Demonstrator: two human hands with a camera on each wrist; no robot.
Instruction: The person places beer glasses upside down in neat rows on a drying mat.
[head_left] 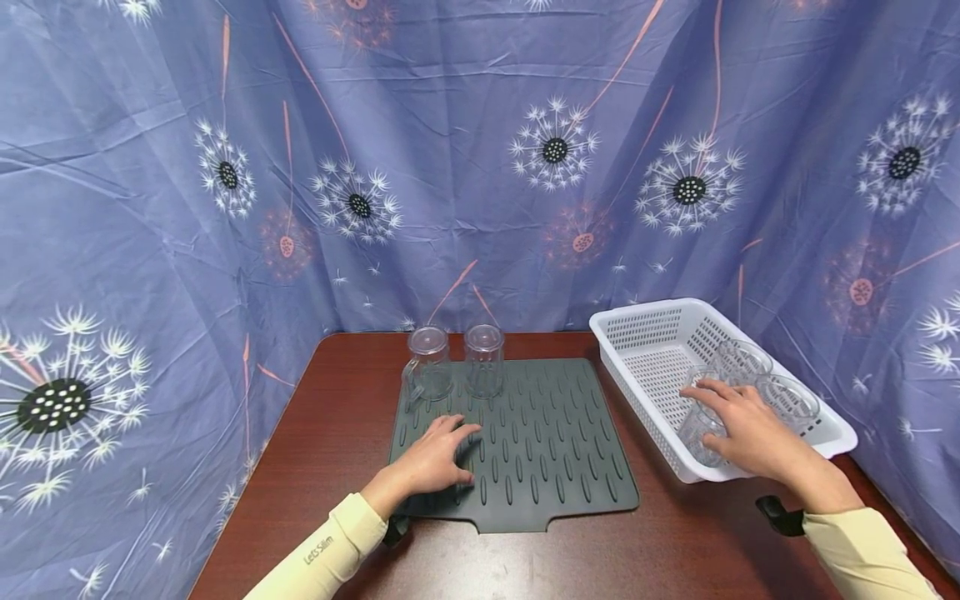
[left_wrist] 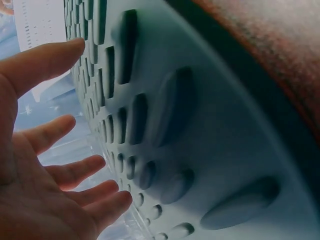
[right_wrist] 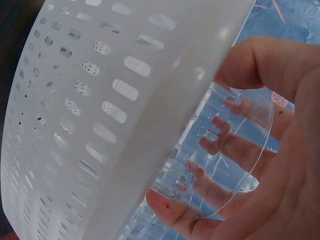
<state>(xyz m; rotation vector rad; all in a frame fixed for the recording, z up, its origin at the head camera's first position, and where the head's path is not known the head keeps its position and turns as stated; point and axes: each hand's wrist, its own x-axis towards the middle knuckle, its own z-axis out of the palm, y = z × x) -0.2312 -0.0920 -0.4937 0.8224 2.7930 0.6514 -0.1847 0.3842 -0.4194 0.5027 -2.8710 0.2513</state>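
My right hand [head_left: 750,429] reaches over the near side of the white basket [head_left: 652,433]. Its fingers and thumb curve round the rim end of a clear drinking glass [right_wrist: 250,150], and the fingertips show through its wall in the right wrist view. Relaxed and spread, my left hand [head_left: 431,458] is over the left part of the grey ridged mat [head_left: 555,442], holding nothing. Beyond it a clear glass mug [head_left: 429,367], handle to the left, stands upside down on the mat's far left corner. Beside that mug stands another upside-down clear glass [head_left: 484,362].
More clear glasses [head_left: 787,398] lie along the right side of the basket. The mat and basket are on a reddish-brown table [head_left: 315,433]. A blue curtain [head_left: 465,208] with dandelion prints hangs close behind and at both sides.
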